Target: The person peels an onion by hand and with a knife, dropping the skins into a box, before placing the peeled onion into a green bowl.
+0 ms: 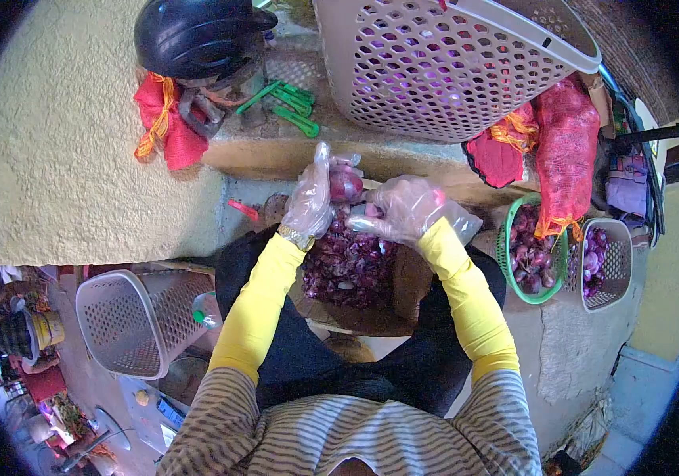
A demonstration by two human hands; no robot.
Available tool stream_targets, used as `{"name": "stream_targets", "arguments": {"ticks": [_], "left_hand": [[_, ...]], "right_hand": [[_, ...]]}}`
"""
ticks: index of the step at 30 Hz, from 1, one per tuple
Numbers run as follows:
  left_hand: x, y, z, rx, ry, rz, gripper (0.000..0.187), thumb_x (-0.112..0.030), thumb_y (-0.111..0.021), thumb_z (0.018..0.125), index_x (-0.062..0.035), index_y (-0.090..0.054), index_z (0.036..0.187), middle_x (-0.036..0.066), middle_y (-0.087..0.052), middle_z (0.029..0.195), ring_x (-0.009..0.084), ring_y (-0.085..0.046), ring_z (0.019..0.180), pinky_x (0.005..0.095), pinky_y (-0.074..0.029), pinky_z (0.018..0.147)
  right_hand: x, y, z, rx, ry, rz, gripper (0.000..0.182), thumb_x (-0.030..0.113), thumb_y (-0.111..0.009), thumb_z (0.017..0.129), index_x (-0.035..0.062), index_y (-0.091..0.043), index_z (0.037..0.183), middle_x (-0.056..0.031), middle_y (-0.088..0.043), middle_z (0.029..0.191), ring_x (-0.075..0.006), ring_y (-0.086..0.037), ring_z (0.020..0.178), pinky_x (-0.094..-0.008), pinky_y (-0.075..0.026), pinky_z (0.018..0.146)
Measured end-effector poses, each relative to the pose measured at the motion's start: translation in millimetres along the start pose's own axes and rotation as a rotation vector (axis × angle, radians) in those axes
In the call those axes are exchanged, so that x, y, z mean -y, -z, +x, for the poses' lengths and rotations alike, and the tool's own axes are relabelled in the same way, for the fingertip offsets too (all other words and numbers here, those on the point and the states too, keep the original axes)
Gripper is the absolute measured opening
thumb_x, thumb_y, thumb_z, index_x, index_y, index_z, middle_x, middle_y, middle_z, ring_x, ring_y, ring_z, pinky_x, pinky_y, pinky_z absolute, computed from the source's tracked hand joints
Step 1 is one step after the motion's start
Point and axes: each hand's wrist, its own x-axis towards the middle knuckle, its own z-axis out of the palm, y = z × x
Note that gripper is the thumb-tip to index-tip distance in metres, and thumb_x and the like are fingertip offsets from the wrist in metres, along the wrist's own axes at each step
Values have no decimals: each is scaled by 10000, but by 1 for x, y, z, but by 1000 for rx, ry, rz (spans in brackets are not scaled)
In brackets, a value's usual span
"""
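My left hand [310, 198], in a clear plastic glove, is closed around a red onion [346, 186]. Close by on the right, my gloved right hand [409, 209] has its fingers curled; a bit of pink shows at it, but what it grips is hidden. Below both hands, between my knees, a cardboard box [413, 289] contains a heap of purple onion skins [349, 268]. A small red-handled object [242, 209] lies to the left of my left hand.
A large perforated basket [454, 75] stands on the ledge ahead, beside green-handled tools [296, 107] and a black helmet [197, 36]. Right are a red mesh sack [568, 151], a green basket [504, 258] of onions and a smaller basket [621, 266]. Another basket [113, 317] lies left.
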Motion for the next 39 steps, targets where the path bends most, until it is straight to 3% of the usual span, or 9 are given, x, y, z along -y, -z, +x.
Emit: {"name": "stream_targets", "arguments": {"ticks": [7,12,15,17,21,24,30,33,39], "left_hand": [[-7,-8,-6,34,51,-37,690,-622,-392,1030,-4,-644,1206,108,-704,1069,186,-667,979,366,-547,904],[1,-13,-6,14,30,76,729,-645,-358,1030,1,-633,1227,97,-695,1091,151,-661,978,335,-540,895],[0,-21,-8,37,47,-90,628,-595,-476,1015,-38,-630,1259,96,-704,1062,175,-657,976,362,-539,886],[-8,-28,-18,-20,-169,230,686,-634,-394,1027,-26,-634,1236,94,-680,1119,149,-648,976,299,-537,851],[-3,-19,-6,-9,-9,146,667,-627,-407,1027,-41,-644,1241,79,-681,1116,142,-632,975,287,-530,830],[-6,-24,-10,-6,-105,131,614,-582,-404,1048,-46,-639,1233,80,-678,1110,163,-628,1020,327,-492,941],[-8,-20,-9,-22,-151,219,626,-599,-404,1040,-50,-642,1222,86,-680,1124,176,-637,1024,336,-500,936],[-10,-17,-6,15,79,-142,661,-616,-390,1033,-35,-616,1255,118,-670,1178,222,-649,1068,380,-523,956],[37,18,20,75,-135,-46,717,-619,-365,1032,-10,-527,1374,193,-632,1279,312,-638,1150,466,-514,1032]], "right_hand": [[-4,12,1,-149,-286,115,699,803,-713,671,117,-678,802,-163,-690,756,-372,-693,728,-487,-539,686],[-3,9,2,-166,-311,82,702,788,-719,683,101,-665,816,-183,-689,762,-382,-699,752,-491,-539,695],[-3,8,2,-172,-345,90,699,784,-709,698,98,-668,826,-187,-694,777,-387,-698,759,-496,-538,695],[-5,9,1,-176,-338,135,698,783,-698,710,91,-679,806,-197,-696,771,-395,-696,751,-503,-538,694],[-1,10,1,-133,-365,142,689,778,-665,747,91,-705,789,-208,-691,747,-398,-692,731,-512,-533,694],[0,5,3,-122,-377,135,670,761,-609,810,103,-728,783,-200,-691,732,-394,-691,717,-514,-532,694],[-2,5,1,-97,-248,127,626,732,-547,874,140,-723,775,-171,-702,744,-383,-691,715,-508,-542,695],[-3,6,1,-13,-132,53,613,738,-546,870,156,-724,798,-158,-708,760,-375,-691,717,-507,-542,695],[-5,0,-1,-16,70,20,592,742,-580,843,165,-714,843,-106,-716,775,-345,-694,700,-484,-545,673]]}}
